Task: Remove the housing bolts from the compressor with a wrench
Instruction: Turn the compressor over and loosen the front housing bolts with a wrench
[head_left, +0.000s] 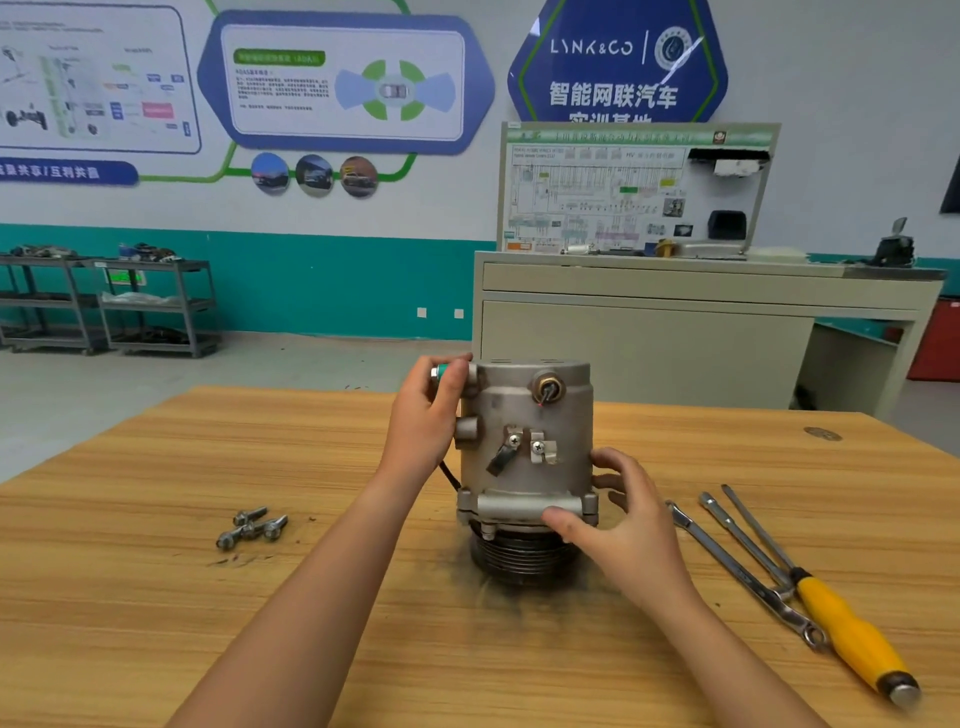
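The compressor (524, 415) stands on its round end in the middle of the counter (156, 623); the right hand (623, 525) holds its bottom and the left hand (431, 415) pinches a small green part (442, 371) at its top. If the right hand slips, it could tip over. A blue wall sign (618, 62) says LYNK&CO.

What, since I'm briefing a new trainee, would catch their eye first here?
The grey compressor stands on its pulley in the middle of the wooden table, the left hand pinching a green-tipped piece at its top, the right hand gripping its base. Loose bolts lie left of it; a wrench and a yellow-handled screwdriver lie right.
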